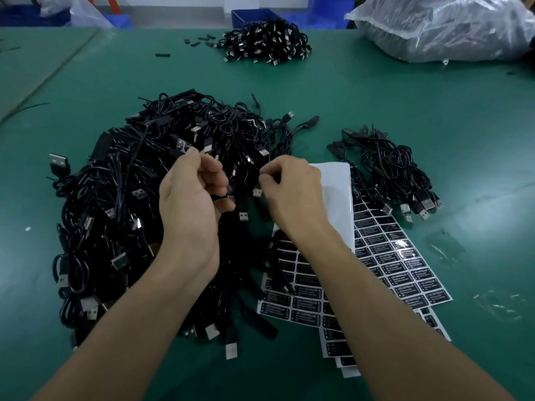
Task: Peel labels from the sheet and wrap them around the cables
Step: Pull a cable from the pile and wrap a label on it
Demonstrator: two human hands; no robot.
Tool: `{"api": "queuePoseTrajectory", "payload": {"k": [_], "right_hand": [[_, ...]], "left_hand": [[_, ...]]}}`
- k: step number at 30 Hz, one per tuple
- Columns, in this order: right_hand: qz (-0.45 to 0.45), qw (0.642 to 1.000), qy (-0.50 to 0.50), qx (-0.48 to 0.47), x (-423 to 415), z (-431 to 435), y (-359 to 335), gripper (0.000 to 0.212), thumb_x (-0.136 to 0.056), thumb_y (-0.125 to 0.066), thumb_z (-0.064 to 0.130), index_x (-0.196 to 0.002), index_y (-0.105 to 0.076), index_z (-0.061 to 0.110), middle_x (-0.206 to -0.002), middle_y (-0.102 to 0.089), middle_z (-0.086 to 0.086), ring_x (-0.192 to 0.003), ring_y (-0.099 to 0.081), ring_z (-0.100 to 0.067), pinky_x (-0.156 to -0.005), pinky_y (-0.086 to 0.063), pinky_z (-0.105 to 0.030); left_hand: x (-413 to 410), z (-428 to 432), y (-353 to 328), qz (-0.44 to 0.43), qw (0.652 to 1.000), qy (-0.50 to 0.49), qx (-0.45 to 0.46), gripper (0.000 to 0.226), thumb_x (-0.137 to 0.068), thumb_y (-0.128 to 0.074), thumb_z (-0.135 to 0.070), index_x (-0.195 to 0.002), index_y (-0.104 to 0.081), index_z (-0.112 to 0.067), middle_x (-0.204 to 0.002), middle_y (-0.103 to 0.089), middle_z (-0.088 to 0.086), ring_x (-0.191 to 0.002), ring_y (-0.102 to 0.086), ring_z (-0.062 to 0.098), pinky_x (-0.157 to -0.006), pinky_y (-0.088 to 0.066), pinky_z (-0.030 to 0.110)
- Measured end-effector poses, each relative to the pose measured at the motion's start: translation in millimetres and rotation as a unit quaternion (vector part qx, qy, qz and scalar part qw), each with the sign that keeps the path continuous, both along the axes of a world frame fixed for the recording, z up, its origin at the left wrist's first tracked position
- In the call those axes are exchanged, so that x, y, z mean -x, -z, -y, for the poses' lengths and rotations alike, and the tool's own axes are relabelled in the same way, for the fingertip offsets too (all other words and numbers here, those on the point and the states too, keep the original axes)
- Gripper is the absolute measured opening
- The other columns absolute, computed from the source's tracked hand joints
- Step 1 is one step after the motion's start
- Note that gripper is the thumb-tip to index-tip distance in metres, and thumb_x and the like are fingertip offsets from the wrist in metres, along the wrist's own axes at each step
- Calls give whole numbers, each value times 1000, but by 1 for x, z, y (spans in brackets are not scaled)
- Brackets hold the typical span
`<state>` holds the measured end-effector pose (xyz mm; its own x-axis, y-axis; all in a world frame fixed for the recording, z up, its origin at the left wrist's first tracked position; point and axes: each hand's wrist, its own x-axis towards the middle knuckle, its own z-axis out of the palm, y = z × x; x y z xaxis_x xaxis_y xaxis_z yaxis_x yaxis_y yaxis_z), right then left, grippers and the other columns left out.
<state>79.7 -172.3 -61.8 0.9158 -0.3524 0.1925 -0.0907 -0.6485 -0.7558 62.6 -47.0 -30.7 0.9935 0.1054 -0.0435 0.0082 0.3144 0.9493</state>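
Note:
A big heap of black USB cables (pixel 121 192) lies on the green table (pixel 376 96), left of centre. My left hand (pixel 194 198) hovers over the heap with its fingers curled round a black cable. My right hand (pixel 292 192) is close beside it, thumb and fingertips pinched together at the same cable; what they pinch is too small to tell. Sheets of black labels (pixel 399 267) lie fanned out under my right forearm, the top sheet (pixel 335 192) partly bare and white.
A small bundle of cables (pixel 396 169) lies right of the sheets. A second cable pile (pixel 266 41) sits at the far edge, with a plastic bag (pixel 443 24) at the far right. Blue bins (pixel 249 15) stand behind the table.

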Motion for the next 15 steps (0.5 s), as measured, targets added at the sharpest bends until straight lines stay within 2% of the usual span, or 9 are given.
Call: {"api": "queuePoseTrajectory", "payload": {"k": [2, 3, 5, 7, 9, 12, 15], "right_hand": [[53, 995, 26, -79, 1, 4, -4, 19, -96, -60, 11, -96, -74, 23, -82, -65, 19, -72, -60, 3, -66, -47, -11], [85, 988, 33, -123, 2, 6, -9, 21, -95, -60, 8, -94, -73, 25, -80, -64, 22, -72, -60, 6, -68, -47, -8], [147, 965, 29, -215, 6, 8, -21, 24, -94, -62, 3, -90, -68, 26, -82, -67, 17, -76, -64, 2, -77, -55, -18], [190, 937, -7, -293, 16, 8, -33, 21, -93, -64, 0, -93, -65, 21, -82, -66, 7, -76, -68, -8, -77, -59, -31], [205, 901, -78, -374, 31, 9, -42, 19, -90, -64, -3, -99, -61, 14, -80, -64, 0, -70, -67, -11, -71, -58, -29], [146, 870, -188, -433, 59, 13, -42, 19, -80, -65, 0, -95, -61, 11, -72, -64, 5, -67, -65, -13, -67, -57, -30], [9, 858, -280, -430, 80, 24, -34, 20, -79, -68, -7, -85, -64, 11, -73, -65, -2, -63, -65, -18, -62, -58, -29]], "left_hand": [[-1, 0, 0, 3, 1000, 9, -12, 38, -105, -43, -24, -71, -57, -21, -61, -55, -9, -59, -50, 5, -52, -46, 21], [-1, 0, 1, 5, 1000, 15, -20, 37, -105, -45, -22, -70, -57, -21, -61, -54, -9, -59, -50, 5, -52, -46, 21], [-2, 0, 1, 11, 999, 23, -34, 35, -103, -48, -19, -70, -58, -19, -61, -55, -9, -60, -50, 6, -53, -47, 21], [-2, 0, 2, 13, 999, 28, -40, 33, -103, -50, -19, -71, -62, -18, -63, -60, -7, -65, -54, 9, -55, -48, 22], [-1, 1, 2, 14, 999, 37, -37, 34, -103, -51, -23, -74, -67, -16, -67, -67, -4, -68, -60, 13, -56, -51, 24], [0, 1, 1, 1, 996, 76, -38, 43, -105, -44, -40, -83, -73, -17, -75, -74, 0, -72, -68, 15, -63, -57, 30], [-1, 0, 1, -11, 994, 107, -35, 53, -105, -34, -50, -94, -73, -16, -85, -78, 6, -75, -73, 17, -65, -60, 31]]}}
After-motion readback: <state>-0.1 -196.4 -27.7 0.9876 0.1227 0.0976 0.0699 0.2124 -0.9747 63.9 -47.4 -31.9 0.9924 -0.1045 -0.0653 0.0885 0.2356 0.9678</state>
